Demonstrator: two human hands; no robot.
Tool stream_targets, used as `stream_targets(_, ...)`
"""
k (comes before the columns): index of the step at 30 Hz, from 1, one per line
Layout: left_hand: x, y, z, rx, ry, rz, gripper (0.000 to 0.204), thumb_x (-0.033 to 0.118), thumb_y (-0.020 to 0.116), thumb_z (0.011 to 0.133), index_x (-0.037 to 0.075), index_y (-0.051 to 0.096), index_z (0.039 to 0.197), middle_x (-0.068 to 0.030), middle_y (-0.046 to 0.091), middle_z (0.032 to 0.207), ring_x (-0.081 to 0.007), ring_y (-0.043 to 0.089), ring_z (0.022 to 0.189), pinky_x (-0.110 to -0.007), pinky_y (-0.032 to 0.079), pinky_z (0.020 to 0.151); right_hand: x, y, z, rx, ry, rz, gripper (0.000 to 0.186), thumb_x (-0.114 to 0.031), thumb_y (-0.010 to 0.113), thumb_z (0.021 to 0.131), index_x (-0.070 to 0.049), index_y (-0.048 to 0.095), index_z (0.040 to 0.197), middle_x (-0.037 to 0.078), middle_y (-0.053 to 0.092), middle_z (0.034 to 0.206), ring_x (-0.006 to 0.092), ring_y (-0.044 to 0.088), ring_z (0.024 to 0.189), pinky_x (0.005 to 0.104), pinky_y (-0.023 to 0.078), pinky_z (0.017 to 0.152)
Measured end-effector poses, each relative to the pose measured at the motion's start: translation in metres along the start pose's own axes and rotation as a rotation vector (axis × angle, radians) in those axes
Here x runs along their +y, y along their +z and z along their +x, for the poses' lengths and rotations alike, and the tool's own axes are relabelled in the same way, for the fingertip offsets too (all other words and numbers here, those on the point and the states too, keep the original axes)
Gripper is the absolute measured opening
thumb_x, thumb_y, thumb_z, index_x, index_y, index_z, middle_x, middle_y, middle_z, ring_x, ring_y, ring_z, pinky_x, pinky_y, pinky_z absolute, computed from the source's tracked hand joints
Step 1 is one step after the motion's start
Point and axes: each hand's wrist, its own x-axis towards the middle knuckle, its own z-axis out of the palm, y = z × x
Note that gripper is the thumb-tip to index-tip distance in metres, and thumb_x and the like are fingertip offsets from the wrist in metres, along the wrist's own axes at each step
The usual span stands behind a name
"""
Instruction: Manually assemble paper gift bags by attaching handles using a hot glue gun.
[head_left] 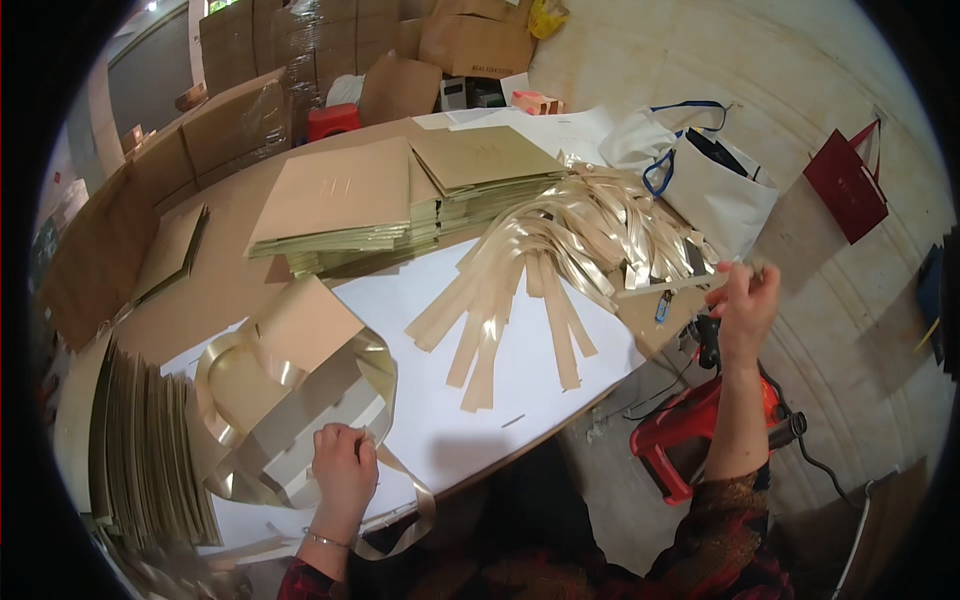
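Observation:
A gold paper bag [312,322] with a pale grey inside lies open on the white sheet, gold ribbon [208,375] curling around it. My left hand [345,465] is closed at its near edge, apparently gripping it; the fingertips are partly hidden. Another ribbon length [425,505] loops down beside that hand, past the table edge. My right hand [745,300] is raised over the table's right end, fingers curled in a pinch. A thin pale strip [670,286] reaches to its fingertips; whether they hold it is unclear. Many cut ribbons [480,310] lie fanned out left of this hand.
Stacked gold bags [335,195] stand at the back, and more [150,450] stand on edge at left. A blue cutter [663,306] lies by the ribbons. A white bag [720,190] stands at the back right. A red-and-black tool [665,440] sits below the table's right end.

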Motion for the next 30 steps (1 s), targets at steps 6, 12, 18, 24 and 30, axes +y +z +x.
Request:
stream_targets(6,0.004,0.007,0.006,0.004,0.013,-0.034,0.009,0.006,0.063,0.076,0.005,0.062,0.084,-0.0098,0.056,0.091,-0.0304,0.054,0.089,-0.042,0.048,0.075,0.073,0.029,0.032,-0.147,-0.099,-0.094,0.013,-0.013,0.061,0.088,-0.005,0.058,0.098,0.002,0.060,0.075,0.0066,0.049,0.055,0.0253,0.039,0.044)
stream_targets(12,-0.004,0.010,0.000,0.028,0.003,-0.027,0.006,0.005,0.062,0.075,0.004,0.065,0.080,-0.0118,0.058,0.090,-0.0312,0.054,0.088,-0.042,0.048,0.077,0.148,0.034,-0.027,-0.552,0.279,-0.401,0.019,-0.020,0.055,0.090,-0.001,0.058,0.092,0.004,0.058,0.071,0.0119,0.053,0.047,0.0275,0.041,0.036)
stream_targets(18,-0.004,0.005,-0.003,0.018,-0.016,-0.039,0.007,0.002,0.061,0.075,0.002,0.063,0.082,-0.0137,0.057,0.090,-0.0321,0.054,0.088,-0.042,0.046,0.078,0.101,-0.059,0.072,-0.004,0.170,-0.097,0.029,-0.029,0.045,0.099,-0.002,0.045,0.106,0.012,0.059,0.092,0.0167,0.063,0.059,0.0281,0.048,0.038)
stream_targets(24,0.003,0.007,0.001,-0.003,-0.013,-0.026,0.010,0.000,0.061,0.074,0.001,0.061,0.084,-0.0141,0.057,0.092,-0.0327,0.053,0.090,-0.042,0.046,0.078,0.153,-0.119,0.113,0.186,0.325,-0.212,0.024,-0.024,0.048,0.096,0.000,0.045,0.102,0.013,0.058,0.090,0.0167,0.061,0.053,0.0302,0.049,0.036)
stream_targets(30,0.002,0.008,0.001,-0.015,-0.012,-0.010,0.011,-0.001,0.060,0.074,0.001,0.060,0.085,-0.0147,0.056,0.092,-0.0333,0.053,0.090,-0.043,0.045,0.079,0.187,-0.118,0.113,0.170,0.341,-0.220,0.022,-0.022,0.048,0.096,-0.001,0.045,0.102,0.011,0.057,0.086,0.0179,0.061,0.052,0.0317,0.050,0.035)
